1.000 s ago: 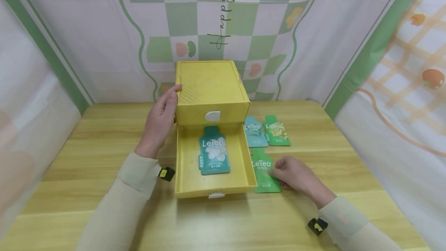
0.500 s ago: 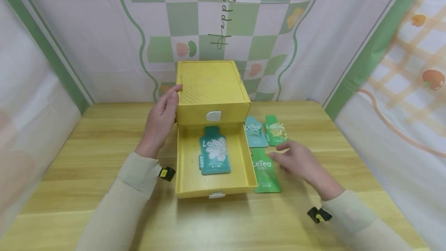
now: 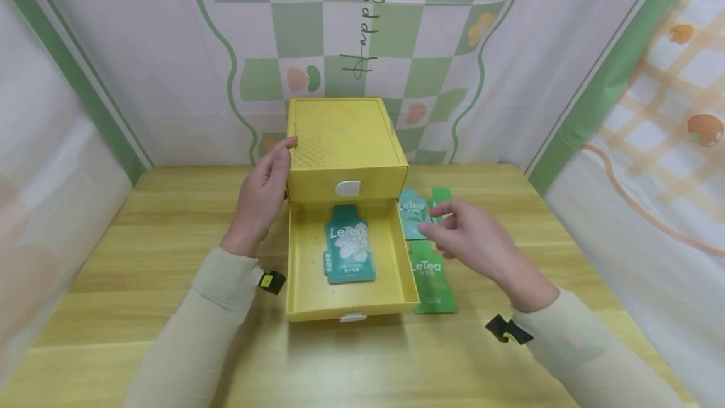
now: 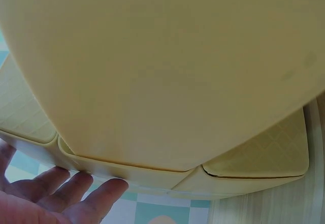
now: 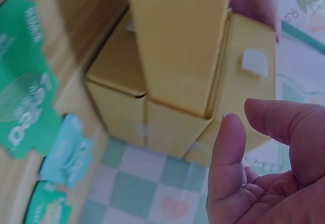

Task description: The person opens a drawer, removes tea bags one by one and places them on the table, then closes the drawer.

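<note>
A yellow drawer box (image 3: 342, 131) stands at the back of the table, its lower drawer (image 3: 391, 288) pulled out and upper one closed. My left hand (image 3: 257, 206) rests against the box's left side, fingers along the top edge; in the left wrist view its fingers (image 4: 104, 196) are extended. In the open drawer lies a teal LeTea sachet (image 3: 350, 257). My right hand (image 3: 481, 238) hovers over the sachets to the right, holding nothing, thumb and forefinger apart. Below it lie a green sachet (image 3: 435, 288), a light-blue one (image 3: 411, 213) and another green one (image 3: 440, 194), partly hidden by the hand.
The wooden table (image 3: 170, 238) extends to both sides and in front of the drawer. A checkered curtain (image 3: 345, 30) hangs close behind the box. In the right wrist view, the drawer's side wall (image 5: 177, 46) juts out beside my right hand.
My right hand has left the front green sachet and moved back and up, over the rear sachets. My left hand, the box and the sachets have stayed in place.
</note>
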The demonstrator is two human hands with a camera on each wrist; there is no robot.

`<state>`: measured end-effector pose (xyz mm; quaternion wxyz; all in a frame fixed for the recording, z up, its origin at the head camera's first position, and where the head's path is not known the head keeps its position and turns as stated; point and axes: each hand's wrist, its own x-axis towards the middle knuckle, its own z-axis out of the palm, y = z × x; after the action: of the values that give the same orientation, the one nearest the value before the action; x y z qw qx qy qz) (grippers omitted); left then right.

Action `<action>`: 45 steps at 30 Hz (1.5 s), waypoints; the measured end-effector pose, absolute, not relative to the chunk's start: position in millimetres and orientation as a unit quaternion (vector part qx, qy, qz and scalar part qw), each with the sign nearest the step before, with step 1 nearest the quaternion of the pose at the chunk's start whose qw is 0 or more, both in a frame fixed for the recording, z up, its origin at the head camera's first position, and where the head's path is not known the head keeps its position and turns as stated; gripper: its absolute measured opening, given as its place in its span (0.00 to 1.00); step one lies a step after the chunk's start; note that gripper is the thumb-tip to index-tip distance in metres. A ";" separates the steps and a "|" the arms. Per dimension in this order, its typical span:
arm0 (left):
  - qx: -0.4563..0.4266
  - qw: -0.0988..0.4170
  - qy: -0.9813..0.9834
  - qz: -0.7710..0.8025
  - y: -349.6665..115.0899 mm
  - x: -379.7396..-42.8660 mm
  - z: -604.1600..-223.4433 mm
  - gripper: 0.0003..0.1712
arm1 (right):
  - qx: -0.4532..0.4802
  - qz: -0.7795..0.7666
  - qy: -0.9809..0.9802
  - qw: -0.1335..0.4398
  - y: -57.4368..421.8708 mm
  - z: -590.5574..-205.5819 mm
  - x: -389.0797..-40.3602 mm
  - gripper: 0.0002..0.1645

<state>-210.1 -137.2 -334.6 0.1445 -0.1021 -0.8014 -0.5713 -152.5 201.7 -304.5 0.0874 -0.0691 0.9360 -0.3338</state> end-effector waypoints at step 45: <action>-0.109 0.137 -0.798 -0.577 -139.7 -211.9 -336.1 0.33 | -0.195 -0.007 0.974 0.118 72.8 -327.9 -172.1 0.40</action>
<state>-211.9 -139.7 -336.1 0.1371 -0.1091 -0.7979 -0.5767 -172.1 72.8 -327.9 0.1182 -0.1948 0.9737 -0.0070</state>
